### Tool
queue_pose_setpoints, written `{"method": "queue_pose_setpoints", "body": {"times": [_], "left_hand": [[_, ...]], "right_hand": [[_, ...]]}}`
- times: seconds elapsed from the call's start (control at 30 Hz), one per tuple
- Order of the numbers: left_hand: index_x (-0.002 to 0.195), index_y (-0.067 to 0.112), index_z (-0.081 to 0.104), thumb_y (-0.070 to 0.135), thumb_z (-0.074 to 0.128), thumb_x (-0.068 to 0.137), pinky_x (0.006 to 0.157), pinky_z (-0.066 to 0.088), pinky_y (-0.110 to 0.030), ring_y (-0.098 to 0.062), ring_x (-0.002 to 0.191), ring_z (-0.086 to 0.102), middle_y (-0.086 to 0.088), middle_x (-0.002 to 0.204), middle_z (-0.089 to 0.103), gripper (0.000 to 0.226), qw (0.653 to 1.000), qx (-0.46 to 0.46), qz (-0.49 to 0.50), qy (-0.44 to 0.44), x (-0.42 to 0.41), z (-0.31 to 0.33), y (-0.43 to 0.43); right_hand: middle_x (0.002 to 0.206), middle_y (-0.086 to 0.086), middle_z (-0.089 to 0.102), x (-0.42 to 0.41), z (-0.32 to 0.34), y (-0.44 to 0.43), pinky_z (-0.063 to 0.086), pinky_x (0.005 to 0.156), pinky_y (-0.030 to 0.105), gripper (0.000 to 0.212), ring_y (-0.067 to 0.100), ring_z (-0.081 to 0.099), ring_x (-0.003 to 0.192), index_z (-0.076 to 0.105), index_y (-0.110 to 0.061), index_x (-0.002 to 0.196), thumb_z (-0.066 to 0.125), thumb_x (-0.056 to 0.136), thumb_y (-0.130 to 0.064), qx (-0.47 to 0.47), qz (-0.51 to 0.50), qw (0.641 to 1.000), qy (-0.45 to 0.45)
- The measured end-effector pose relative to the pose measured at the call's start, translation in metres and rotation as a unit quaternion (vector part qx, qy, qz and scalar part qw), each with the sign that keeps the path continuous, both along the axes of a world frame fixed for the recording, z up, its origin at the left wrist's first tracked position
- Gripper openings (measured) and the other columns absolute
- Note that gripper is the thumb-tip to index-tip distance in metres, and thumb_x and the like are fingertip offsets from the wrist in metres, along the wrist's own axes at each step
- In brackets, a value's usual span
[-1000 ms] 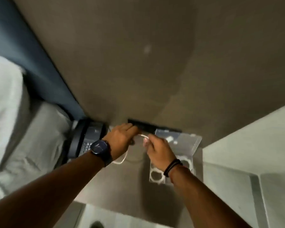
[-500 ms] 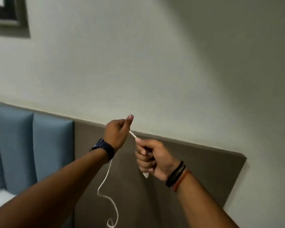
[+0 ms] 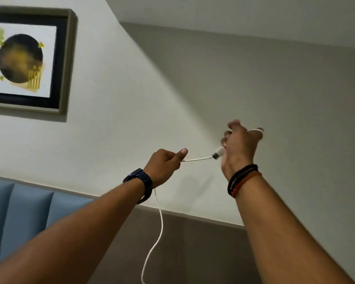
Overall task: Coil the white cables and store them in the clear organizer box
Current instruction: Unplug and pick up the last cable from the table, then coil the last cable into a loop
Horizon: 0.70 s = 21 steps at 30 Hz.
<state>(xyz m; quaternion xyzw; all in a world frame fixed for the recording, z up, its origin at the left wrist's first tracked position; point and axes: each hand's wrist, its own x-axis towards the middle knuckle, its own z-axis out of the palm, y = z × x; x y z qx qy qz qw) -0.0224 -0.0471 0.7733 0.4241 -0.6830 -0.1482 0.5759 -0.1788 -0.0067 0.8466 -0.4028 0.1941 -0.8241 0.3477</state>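
Both my hands are raised in front of the wall. My left hand (image 3: 164,162), with a dark watch on its wrist, is closed around the white cable (image 3: 197,159). A short stretch of cable runs right to my right hand (image 3: 239,146). The cable's plug (image 3: 218,153) sticks out beside that palm, and a white turn of cable lies over one finger (image 3: 255,130). The right fingers are loosely curled. The rest of the cable hangs from under my left wrist in a slack curve (image 3: 160,226) down past the bottom edge. The clear organizer box is out of view.
A framed picture (image 3: 27,60) hangs on the pale wall at upper left. A blue padded headboard (image 3: 25,212) fills the lower left, with a brown wall panel (image 3: 203,249) to its right, behind my forearms.
The view tilted up from the table to the wall. Both hands lifted the cable off the table. My right hand then moved right and up, away from the left, with cable looped over a finger.
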Motion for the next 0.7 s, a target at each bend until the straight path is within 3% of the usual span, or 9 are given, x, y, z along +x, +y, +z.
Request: {"method": "queue_pose_setpoints", "body": {"times": [0.03,0.1,0.2,0.3,0.37,0.47,0.53,0.6,0.7], "left_hand": [[0.035,0.021,0.028,0.056,0.050,0.088,0.035,0.019,-0.015,-0.009,0.036,0.017,0.011,0.037,0.024,0.068,1.000,-0.009,0.008,-0.003,0.002,0.004,0.005],[0.033,0.020,0.027,0.053,0.051,0.088,0.034,0.019,-0.013,-0.009,0.034,0.019,0.010,0.034,0.026,0.069,0.998,-0.041,0.033,-0.017,0.003,0.015,0.016],[0.039,0.018,0.022,0.051,0.053,0.088,0.040,0.020,-0.020,-0.014,0.039,0.021,0.000,0.043,0.033,0.067,0.992,-0.091,0.077,-0.040,0.006,0.030,0.029],[0.044,0.019,0.020,0.049,0.055,0.088,0.047,0.019,-0.028,-0.016,0.043,0.019,-0.003,0.044,0.025,0.063,0.984,-0.120,0.116,-0.065,0.010,0.043,0.039],[0.043,0.018,0.019,0.046,0.056,0.088,0.046,0.018,-0.027,-0.014,0.037,0.016,0.007,0.037,0.017,0.064,0.980,-0.123,0.140,-0.073,0.013,0.050,0.043],[0.044,0.019,0.019,0.044,0.055,0.088,0.046,0.017,-0.027,-0.014,0.034,0.016,0.006,0.035,0.016,0.062,0.977,-0.120,0.169,-0.054,0.018,0.059,0.045],[0.045,0.019,0.023,0.045,0.055,0.088,0.047,0.018,-0.027,-0.013,0.038,0.016,0.004,0.042,0.022,0.060,0.977,-0.121,0.174,-0.020,0.020,0.063,0.044],[0.045,0.018,0.025,0.046,0.054,0.088,0.048,0.019,-0.027,-0.015,0.040,0.019,-0.005,0.049,0.033,0.059,0.979,-0.117,0.168,0.013,0.020,0.063,0.042],[0.034,0.018,0.028,0.047,0.052,0.089,0.046,0.018,-0.026,-0.012,0.041,0.026,0.010,0.037,0.031,0.067,0.984,-0.105,0.138,0.047,0.017,0.058,0.040]], "right_hand": [[0.087,0.003,0.057,-0.006,0.002,-0.003,0.050,0.073,0.030,0.062,0.015,0.059,0.077,0.010,-0.020,0.141,0.047,0.093,-0.010,0.034,-0.083,0.995,0.051],[0.093,-0.001,0.062,-0.013,0.000,-0.005,0.041,0.084,0.025,0.077,0.009,0.061,0.083,-0.008,-0.013,0.149,0.046,0.095,-0.021,0.058,-0.223,0.956,0.179],[0.136,0.019,0.051,-0.019,-0.019,-0.005,0.038,0.098,0.029,0.070,0.029,0.053,0.119,0.018,-0.001,0.145,0.041,0.095,-0.045,0.066,-0.377,0.822,0.422],[0.105,0.022,0.066,-0.022,-0.033,0.003,0.043,0.077,0.037,0.080,0.037,0.060,0.096,0.057,-0.002,0.104,0.019,0.087,-0.070,0.137,-0.350,0.685,0.624],[0.081,0.014,0.066,-0.015,-0.040,0.014,0.041,0.066,0.034,0.086,0.031,0.059,0.074,0.058,-0.009,0.073,0.007,0.080,-0.078,0.146,-0.260,0.655,0.694],[0.051,-0.001,0.049,-0.002,-0.044,0.029,0.037,0.059,0.032,0.079,0.018,0.044,0.048,0.041,-0.018,0.048,0.004,0.075,-0.083,0.130,-0.095,0.677,0.719],[0.042,-0.005,0.034,0.003,-0.044,0.038,0.038,0.063,0.035,0.073,0.016,0.032,0.043,0.029,-0.020,0.044,0.012,0.078,-0.081,0.101,0.051,0.722,0.682],[0.044,-0.004,0.027,0.003,-0.037,0.047,0.038,0.055,0.031,0.066,0.016,0.026,0.041,0.026,-0.020,0.048,0.023,0.084,-0.075,0.087,0.228,0.788,0.565],[0.045,-0.008,0.026,-0.003,-0.021,0.058,0.018,0.038,0.022,0.055,0.008,0.018,0.034,0.034,-0.020,0.055,0.035,0.091,-0.061,0.037,0.389,0.833,0.391]]}}
